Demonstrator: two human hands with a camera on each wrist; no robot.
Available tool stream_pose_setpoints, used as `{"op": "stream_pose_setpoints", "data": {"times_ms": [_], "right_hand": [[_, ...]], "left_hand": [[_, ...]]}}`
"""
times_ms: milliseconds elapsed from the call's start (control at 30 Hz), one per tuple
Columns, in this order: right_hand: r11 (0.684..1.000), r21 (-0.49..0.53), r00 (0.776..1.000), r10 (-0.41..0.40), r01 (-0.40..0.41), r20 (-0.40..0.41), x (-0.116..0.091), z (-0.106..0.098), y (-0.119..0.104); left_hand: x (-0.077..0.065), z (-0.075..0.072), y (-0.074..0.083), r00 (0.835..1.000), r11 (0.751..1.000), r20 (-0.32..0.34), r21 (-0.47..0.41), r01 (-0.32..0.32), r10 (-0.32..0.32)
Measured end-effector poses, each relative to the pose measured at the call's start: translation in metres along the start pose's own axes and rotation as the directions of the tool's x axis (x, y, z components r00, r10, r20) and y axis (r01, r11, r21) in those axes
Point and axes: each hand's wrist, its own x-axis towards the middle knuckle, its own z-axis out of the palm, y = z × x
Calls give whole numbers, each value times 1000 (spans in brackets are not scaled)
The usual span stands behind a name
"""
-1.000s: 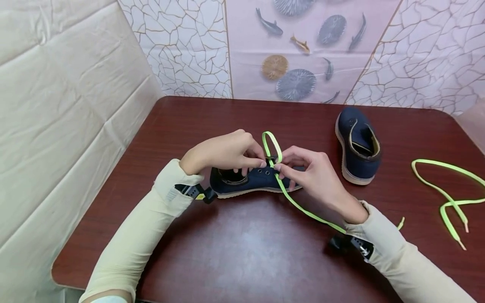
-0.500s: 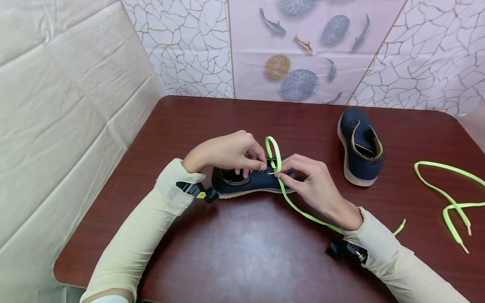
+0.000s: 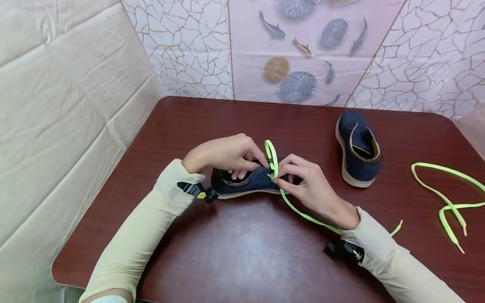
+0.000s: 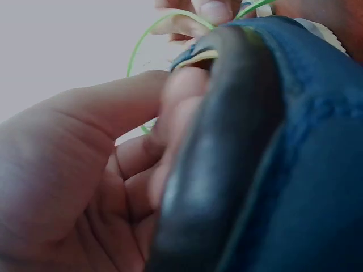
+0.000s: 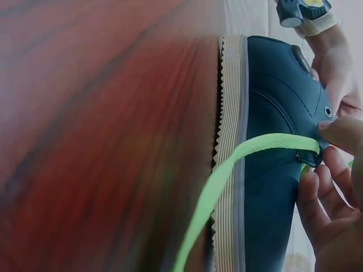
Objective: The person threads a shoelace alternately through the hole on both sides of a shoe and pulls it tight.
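A navy shoe (image 3: pixel 259 184) with a pale sole lies sideways in front of me, toe to the right and partly hidden by my hands. My left hand (image 3: pixel 228 154) is over its opening; the left wrist view shows fingers inside the dark collar (image 4: pixel 227 130), and the thumb is by the eyelet flap. A neon-green shoelace (image 3: pixel 303 213) passes through an eyelet and rises in a loop (image 3: pixel 273 153) above the shoe. Thumb and fingers of my right hand (image 3: pixel 311 181) pinch the lace at the flap. A bare eyelet (image 5: pixel 328 111) shows beside it.
A second navy shoe (image 3: pixel 359 149), without a visible lace, stands at the back right. Another green lace (image 3: pixel 449 202) lies loose at the table's right side. The brown table (image 3: pixel 242 248) meets patterned cloth at the back and a pale cloth at the left.
The lace loop has become lower and narrower. My left index finger has stretched forward toward the loop, and my right hand has shifted slightly left and down along with the lace.
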Motion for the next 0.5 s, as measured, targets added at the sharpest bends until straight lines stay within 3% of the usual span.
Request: {"op": "stream_pose_setpoints", "data": {"times_ms": [300, 500], "right_hand": [[999, 18, 999, 35, -35, -3, 1, 5, -1], [996, 1, 996, 86, -87, 23, 0, 7, -4]], "left_hand": [[3, 5, 3, 1000, 998, -18, 63, 12, -11], [5, 8, 6, 1000, 985, -18, 173, 12, -9]]}}
